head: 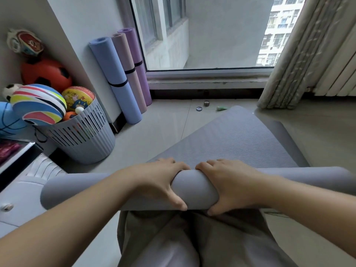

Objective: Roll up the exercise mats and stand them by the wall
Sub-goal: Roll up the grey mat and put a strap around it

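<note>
A grey exercise mat [237, 139] lies on the floor, its near end wound into a thick roll [194, 189] across my lap. My left hand [163, 182] and my right hand [229, 184] grip the roll side by side at its middle, fingers over the top and thumbs underneath. The unrolled part stretches away toward the window. Three rolled mats lean against the wall at the back left, each with a black band: a blue mat [115, 78], a pink mat [128, 68] and a purple mat [137, 60].
A slatted grey basket [84, 135] full of balls stands on the left. A white cabinet [21, 191] is at the near left. Small items, among them a round lid [199, 108], lie on the tile by the window sill. A curtain [300, 54] hangs at the right.
</note>
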### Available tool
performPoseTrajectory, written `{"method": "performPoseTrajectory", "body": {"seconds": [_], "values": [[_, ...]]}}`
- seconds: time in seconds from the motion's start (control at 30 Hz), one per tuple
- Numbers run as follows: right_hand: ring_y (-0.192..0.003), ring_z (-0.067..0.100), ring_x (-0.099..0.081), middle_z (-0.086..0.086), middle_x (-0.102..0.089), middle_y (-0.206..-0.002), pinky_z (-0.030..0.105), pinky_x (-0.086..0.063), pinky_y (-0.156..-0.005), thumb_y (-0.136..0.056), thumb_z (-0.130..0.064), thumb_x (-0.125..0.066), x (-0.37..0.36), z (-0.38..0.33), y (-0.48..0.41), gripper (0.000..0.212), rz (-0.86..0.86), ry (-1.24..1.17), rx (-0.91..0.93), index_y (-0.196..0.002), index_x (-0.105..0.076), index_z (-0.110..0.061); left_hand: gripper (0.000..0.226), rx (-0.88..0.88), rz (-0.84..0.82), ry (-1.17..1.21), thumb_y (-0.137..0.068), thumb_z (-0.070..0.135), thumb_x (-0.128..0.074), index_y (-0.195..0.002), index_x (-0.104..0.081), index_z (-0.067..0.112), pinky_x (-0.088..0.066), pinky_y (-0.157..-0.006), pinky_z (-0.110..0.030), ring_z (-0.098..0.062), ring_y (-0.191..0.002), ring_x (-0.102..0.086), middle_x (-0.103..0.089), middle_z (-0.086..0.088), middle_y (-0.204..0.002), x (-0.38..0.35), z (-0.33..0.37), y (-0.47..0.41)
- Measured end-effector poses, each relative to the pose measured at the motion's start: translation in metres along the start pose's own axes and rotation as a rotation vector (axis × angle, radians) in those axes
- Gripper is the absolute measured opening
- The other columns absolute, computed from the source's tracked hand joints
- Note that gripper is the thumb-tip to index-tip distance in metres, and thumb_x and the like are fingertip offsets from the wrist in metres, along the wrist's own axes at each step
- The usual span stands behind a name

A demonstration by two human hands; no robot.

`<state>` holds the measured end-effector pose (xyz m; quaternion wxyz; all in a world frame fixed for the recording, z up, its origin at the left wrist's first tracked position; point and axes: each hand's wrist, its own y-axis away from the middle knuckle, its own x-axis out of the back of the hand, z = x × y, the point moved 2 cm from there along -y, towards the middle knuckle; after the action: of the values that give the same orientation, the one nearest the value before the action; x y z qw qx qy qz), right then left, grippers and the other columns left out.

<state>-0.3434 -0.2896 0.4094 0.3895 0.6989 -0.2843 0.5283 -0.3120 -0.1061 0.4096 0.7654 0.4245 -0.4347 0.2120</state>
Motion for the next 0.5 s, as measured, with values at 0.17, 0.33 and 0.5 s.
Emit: {"method": "performPoseTrajectory", "body": {"seconds": [0.17, 0.33, 0.5], "values": [[-0.109, 0.015, -0.054, -0.007, -0.056, -0.122, 0.030, -0.043, -0.089, -0.061, -0.059, -0.080, 0.016, 0.013, -0.020, 0.086, -0.229, -0.177, -0.044, -0.130, -0.039, -0.028, 0.105, -0.001, 0.390, -0.434, -0.070, 0.055, -0.067, -0.142, 0.009, 0.041, -0.036, -0.097, -0.037, -0.021, -0.119, -0.044, -0.039, 0.004, -0.132, -0.027, 0.017, 0.005], [-0.104, 0.026, -0.051, 0.004, -0.050, -0.121, 0.040, -0.044, -0.090, -0.065, -0.063, -0.064, -0.004, -0.007, 0.003, 0.100, 0.161, 0.255, -0.004, -0.144, -0.025, -0.016, 0.095, -0.020, 0.371, -0.248, -0.066, 0.053, -0.068, -0.141, -0.010, 0.043, -0.042, -0.093, -0.037, -0.021, -0.110, -0.051, -0.048, 0.004, -0.121, -0.015, 0.000, 0.001], [-0.090, 0.025, -0.057, 0.000, -0.056, -0.108, 0.038, -0.048, -0.075, -0.067, -0.055, -0.063, -0.012, 0.002, -0.007, 0.078, 0.225, 0.210, -0.049, -0.133, -0.038, -0.022, 0.095, -0.017, 0.289, -0.171, -0.065, 0.053, -0.067, -0.141, -0.011, 0.049, -0.043, -0.094, -0.037, -0.020, -0.113, -0.051, -0.051, 0.006, -0.125, -0.007, -0.004, -0.009]]}}
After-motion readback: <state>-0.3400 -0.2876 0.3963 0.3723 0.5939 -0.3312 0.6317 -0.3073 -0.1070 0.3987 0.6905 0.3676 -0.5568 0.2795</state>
